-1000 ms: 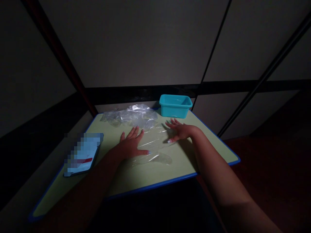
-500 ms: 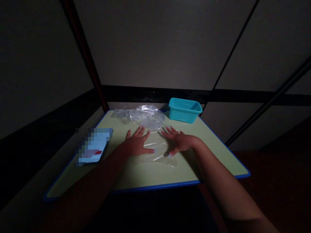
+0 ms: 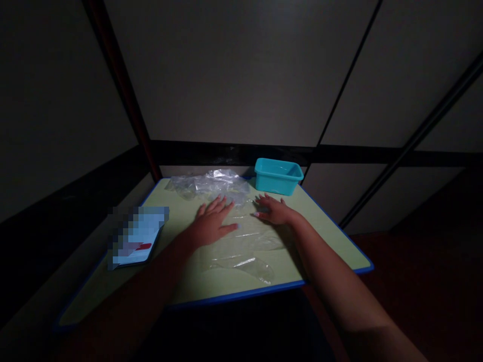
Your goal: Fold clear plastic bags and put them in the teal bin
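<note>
A thin clear plastic sheet, perhaps a bag or glove, [image 3: 241, 246] lies spread on the table in front of me, with creases and shiny streaks. My left hand [image 3: 212, 223] rests palm down over its left part, fingers spread. On the far right part of the plastic, my right hand [image 3: 273, 208] is held palm down with its fingers stretched out. Whether its palm presses on the plastic cannot be seen. Just beyond my fingertips is a crumpled heap of clear plastic [image 3: 209, 185].
The pale yellow-green table [image 3: 320, 241] has a blue edge. A turquoise plastic basket [image 3: 278, 177] stands at the back right. On the left lies a phone or tablet [image 3: 141, 239], partly blurred out. Panelled walls [image 3: 234, 75] close off the back and left.
My right hand has slid away from me, toward the turquoise basket, uncovering more plastic. The left hand stays spread in about the same place. The whole view has shifted slightly.
</note>
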The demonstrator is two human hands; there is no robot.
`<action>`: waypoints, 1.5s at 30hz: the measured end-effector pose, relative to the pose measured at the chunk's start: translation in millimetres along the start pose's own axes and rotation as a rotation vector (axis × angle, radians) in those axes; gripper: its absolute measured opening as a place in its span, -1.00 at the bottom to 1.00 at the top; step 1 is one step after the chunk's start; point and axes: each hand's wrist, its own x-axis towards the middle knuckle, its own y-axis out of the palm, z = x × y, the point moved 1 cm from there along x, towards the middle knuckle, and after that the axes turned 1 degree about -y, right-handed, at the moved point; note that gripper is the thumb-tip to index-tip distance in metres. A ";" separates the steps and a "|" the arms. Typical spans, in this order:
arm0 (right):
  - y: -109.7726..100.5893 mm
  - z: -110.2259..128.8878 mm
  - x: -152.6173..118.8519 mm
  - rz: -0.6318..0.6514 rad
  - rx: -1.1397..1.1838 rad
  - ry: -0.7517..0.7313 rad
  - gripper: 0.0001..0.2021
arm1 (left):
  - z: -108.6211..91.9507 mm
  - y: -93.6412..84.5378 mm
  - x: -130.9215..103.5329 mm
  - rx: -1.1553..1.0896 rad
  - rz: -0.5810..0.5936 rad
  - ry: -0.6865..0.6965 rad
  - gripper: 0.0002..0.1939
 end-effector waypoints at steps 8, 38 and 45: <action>5.8 0.8 15.4 -0.272 -0.014 0.030 -0.52 | 36.3 0.0 17.2 0.069 -0.208 -0.278 -0.61; 13.4 -4.9 31.5 -0.259 0.116 0.032 -0.52 | 2.0 7.5 18.0 0.016 -0.294 -0.222 -0.69; 12.5 1.6 29.5 -0.243 0.006 0.066 -0.62 | 11.3 9.6 16.6 0.043 -0.289 -0.216 -0.67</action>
